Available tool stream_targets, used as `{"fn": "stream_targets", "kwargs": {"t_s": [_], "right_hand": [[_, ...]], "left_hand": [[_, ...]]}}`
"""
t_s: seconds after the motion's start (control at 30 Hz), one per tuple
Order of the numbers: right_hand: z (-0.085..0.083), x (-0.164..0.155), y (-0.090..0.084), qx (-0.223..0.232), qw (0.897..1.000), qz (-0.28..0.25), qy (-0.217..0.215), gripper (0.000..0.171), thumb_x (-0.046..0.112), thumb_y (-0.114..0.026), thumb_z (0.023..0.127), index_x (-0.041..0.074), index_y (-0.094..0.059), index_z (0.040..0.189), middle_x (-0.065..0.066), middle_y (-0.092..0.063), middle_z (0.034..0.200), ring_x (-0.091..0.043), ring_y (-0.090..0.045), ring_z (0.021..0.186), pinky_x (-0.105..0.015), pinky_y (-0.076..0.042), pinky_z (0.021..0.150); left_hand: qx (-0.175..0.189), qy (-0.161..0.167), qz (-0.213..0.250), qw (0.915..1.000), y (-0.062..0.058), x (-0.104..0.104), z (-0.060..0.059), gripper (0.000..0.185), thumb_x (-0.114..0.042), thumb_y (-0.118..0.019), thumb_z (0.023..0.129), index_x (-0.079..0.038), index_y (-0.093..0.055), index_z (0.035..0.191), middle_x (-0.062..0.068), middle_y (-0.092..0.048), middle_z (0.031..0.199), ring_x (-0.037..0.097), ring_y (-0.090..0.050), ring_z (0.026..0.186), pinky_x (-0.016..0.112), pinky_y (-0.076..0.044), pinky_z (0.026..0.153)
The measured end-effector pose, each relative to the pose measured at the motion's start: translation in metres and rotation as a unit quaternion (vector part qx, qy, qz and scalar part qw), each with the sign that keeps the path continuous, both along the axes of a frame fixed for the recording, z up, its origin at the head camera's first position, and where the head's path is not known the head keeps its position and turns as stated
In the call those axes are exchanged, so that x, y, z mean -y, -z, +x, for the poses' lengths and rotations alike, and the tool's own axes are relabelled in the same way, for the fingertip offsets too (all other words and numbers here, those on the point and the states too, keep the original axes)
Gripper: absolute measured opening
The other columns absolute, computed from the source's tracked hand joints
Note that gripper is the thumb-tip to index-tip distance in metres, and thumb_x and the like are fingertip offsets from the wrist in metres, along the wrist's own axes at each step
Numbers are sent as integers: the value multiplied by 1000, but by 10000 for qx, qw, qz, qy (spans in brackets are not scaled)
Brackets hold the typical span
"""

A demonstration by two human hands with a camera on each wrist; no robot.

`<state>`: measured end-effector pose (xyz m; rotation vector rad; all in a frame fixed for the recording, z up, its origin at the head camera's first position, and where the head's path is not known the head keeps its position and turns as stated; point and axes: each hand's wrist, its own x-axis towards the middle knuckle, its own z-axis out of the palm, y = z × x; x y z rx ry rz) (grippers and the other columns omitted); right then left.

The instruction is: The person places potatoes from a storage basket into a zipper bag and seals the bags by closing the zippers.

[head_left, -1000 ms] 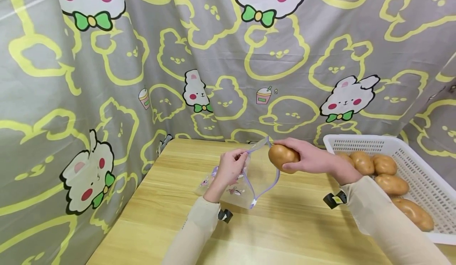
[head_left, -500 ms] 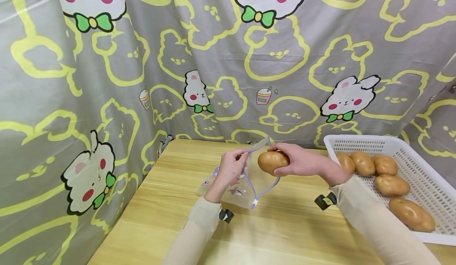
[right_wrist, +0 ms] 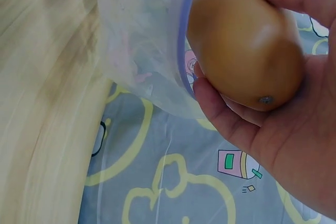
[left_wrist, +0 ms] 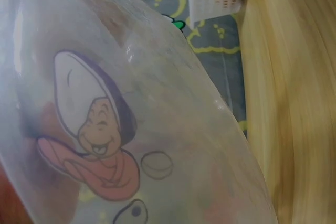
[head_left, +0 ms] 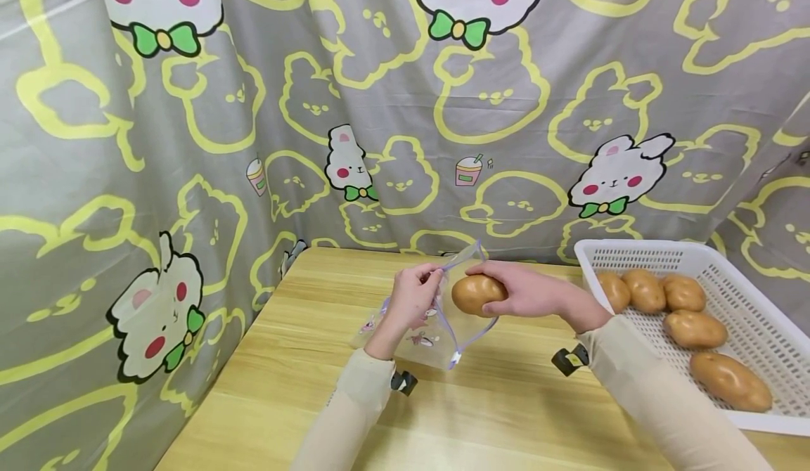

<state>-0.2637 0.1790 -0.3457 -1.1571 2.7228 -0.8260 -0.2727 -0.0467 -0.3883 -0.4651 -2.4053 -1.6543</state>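
My left hand point(head_left: 414, 294) pinches the rim of a clear zip bag point(head_left: 414, 351) with purple edging and printed cartoon figures. The bag's mouth gapes toward the right, its slider at the lower corner. In my right hand point(head_left: 528, 289) is a brown potato point(head_left: 476, 294), gripped by its right side with fingers and thumb. The potato's far end is at the bag's mouth, and in the right wrist view the potato point(right_wrist: 247, 45) overlaps the purple rim. The left wrist view is mostly filled by the printed bag wall point(left_wrist: 173, 114), which veils the left hand's fingers.
A white perforated plastic basket point(head_left: 781, 386) stands on the right with several more potatoes point(head_left: 696, 329) in it. The wooden table point(head_left: 272, 386) meets a patterned grey curtain point(head_left: 392, 105) at its back and left edges.
My right hand has carried the potato leftward and slightly down, from beside the bag's far rim to within its mouth opening. The left hand has hardly moved.
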Motion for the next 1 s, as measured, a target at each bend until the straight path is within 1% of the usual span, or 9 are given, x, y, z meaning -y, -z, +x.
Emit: {"fn": "stream_targets", "kwargs": {"t_s": [0.2,0.33,0.43,0.53,0.6,0.67,0.77,0.83,1.0], "right_hand": [[-2,3,4,-39,10000,-72,-24,55,24,-76,77,6,-52,123,-4,-57,112,-17,-56,91,-35,-49,77],[-3,5,6,-92,9999,22,-47,52,27,-78,76,8,-56,120,-1,-60,107,-14,-57,87,-32,-49,74],[-2,6,5,-89,9999,46,-97,54,30,-78,77,7,-57,122,-1,-60,109,-14,-57,88,-31,-50,74],[-2,7,5,-42,9998,-1,-189,58,35,-76,79,5,-56,125,-3,-59,114,-15,-56,91,-31,-50,76],[-2,8,5,55,9997,-61,-244,60,36,-75,81,5,-54,127,-4,-58,117,-16,-56,93,-32,-50,76],[-3,8,6,161,9993,-134,-301,61,37,-73,82,4,-53,129,-5,-57,118,-16,-55,93,-32,-50,77],[-3,7,8,357,9985,-229,-345,60,35,-72,84,5,-51,131,-4,-57,117,-16,-55,92,-31,-50,76],[-4,6,9,495,9978,-252,-363,59,31,-71,85,5,-49,133,-4,-57,117,-16,-55,92,-31,-50,76],[-4,5,10,754,9961,-205,-401,58,15,-67,85,6,-44,137,-7,-54,123,-18,-55,96,-33,-49,79]], "left_hand": [[74,70,217,9997,-1,-1,1,18,-11,-56,95,-3,-71,97,2,-56,59,9,-49,42,20,-45,39],[123,22,269,9996,-1,-2,2,17,-12,-56,95,-4,-71,97,1,-56,59,9,-50,43,20,-44,39],[96,-45,248,9996,-2,-2,2,17,-12,-56,95,-4,-71,95,4,-57,60,9,-51,43,20,-45,39],[82,-71,282,9995,-3,-3,1,18,-12,-57,94,-1,-71,94,13,-60,63,9,-52,42,21,-47,40],[100,-86,319,9994,-3,-3,1,19,-12,-57,94,0,-71,95,16,-61,65,12,-53,43,21,-47,40],[156,-87,394,9991,-4,-3,1,19,-12,-57,94,1,-70,96,16,-61,65,20,-56,44,21,-48,40],[186,-132,416,9989,-4,-3,2,18,-12,-56,94,-1,-71,96,14,-61,64,33,-59,49,22,-48,40],[214,-146,406,9988,-4,-3,2,18,-12,-56,94,-2,-71,96,16,-61,66,39,-60,53,22,-49,40],[197,-137,373,9990,-4,-3,1,18,-13,-56,95,-4,-71,96,17,-61,67,39,-60,53,24,-50,41]]}}
